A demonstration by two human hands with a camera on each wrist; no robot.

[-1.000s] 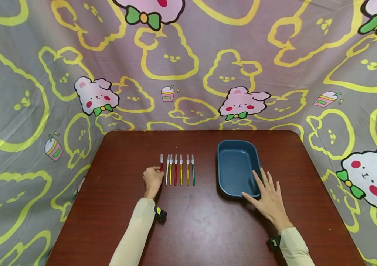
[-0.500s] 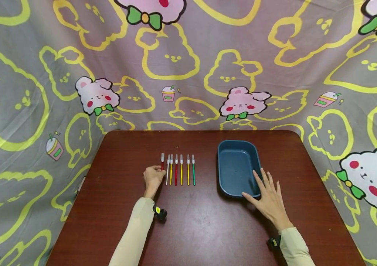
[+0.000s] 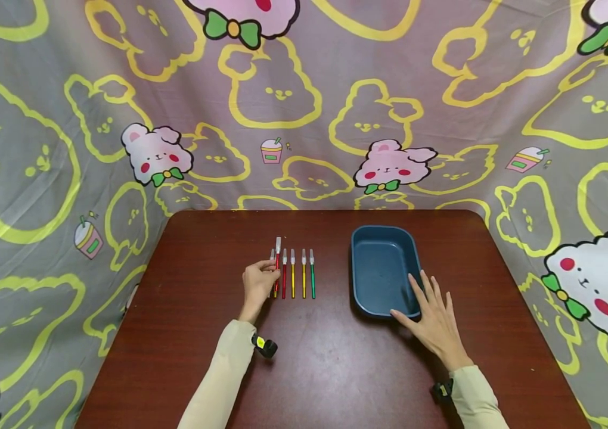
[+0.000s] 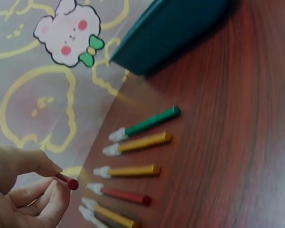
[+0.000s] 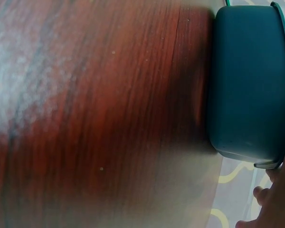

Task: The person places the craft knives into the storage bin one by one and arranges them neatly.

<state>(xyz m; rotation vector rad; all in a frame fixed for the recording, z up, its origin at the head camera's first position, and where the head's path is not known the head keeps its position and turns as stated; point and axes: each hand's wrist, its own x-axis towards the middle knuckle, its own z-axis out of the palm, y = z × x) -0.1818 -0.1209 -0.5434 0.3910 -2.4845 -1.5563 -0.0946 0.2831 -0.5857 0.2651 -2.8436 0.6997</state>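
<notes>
My left hand pinches a red craft knife with a clear cap, holding it above the left end of a row of similar knives. In the left wrist view, the butt of this red knife sticks out between thumb and fingers. The row has a green knife, a second red one, several yellow ones and a pale one partly hidden by the hand. My right hand rests with spread, straight fingers at the near right corner of a blue bin. The bin's interior is bare.
The brown wooden table reaches back to a patterned cloth backdrop, which hangs on the sides too. In the right wrist view the bin's outer wall stands beside the tabletop.
My left hand has lifted the red craft knife from the left end of the row and moved it rightward, over its neighbours. The right hand and the bin have stayed put.
</notes>
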